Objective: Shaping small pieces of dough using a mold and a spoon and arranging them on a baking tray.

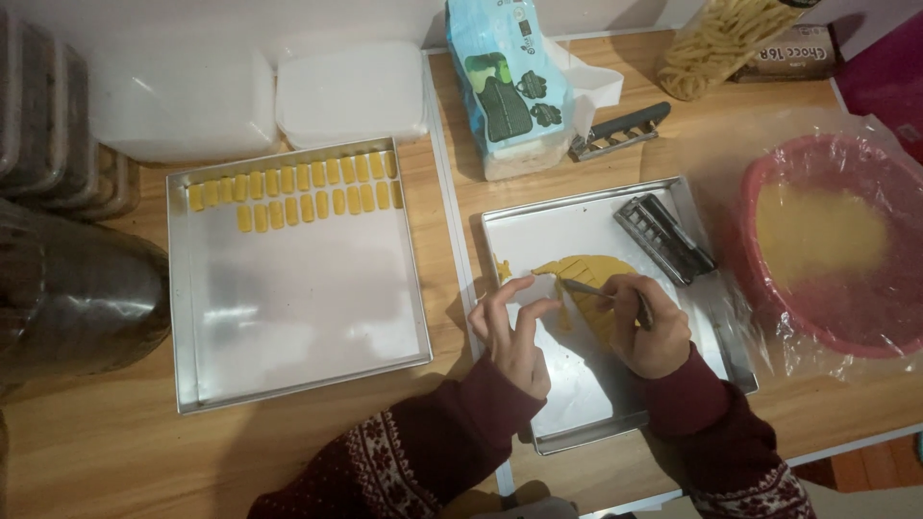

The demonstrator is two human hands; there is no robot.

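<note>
While my right hand [652, 332] grips a thin metal tool [601, 293], its tip rests on the sheet of yellow dough [591, 279] lying in the smaller metal tray [577, 404] on the tabletop [96, 461]. My left hand [511, 332] holds nothing, fingers spread, fingertips touching the dough's left edge. Cut yellow pieces [293, 192] sit in two rows in the larger tray [298, 308] to the left.

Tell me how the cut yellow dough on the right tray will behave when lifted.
The dough looks thin and flat, so probably floppy and easily torn. It is scored into strips, so pieces likely separate. It may cling to the metal tray; the right hand works it with a thin tool.
</note>
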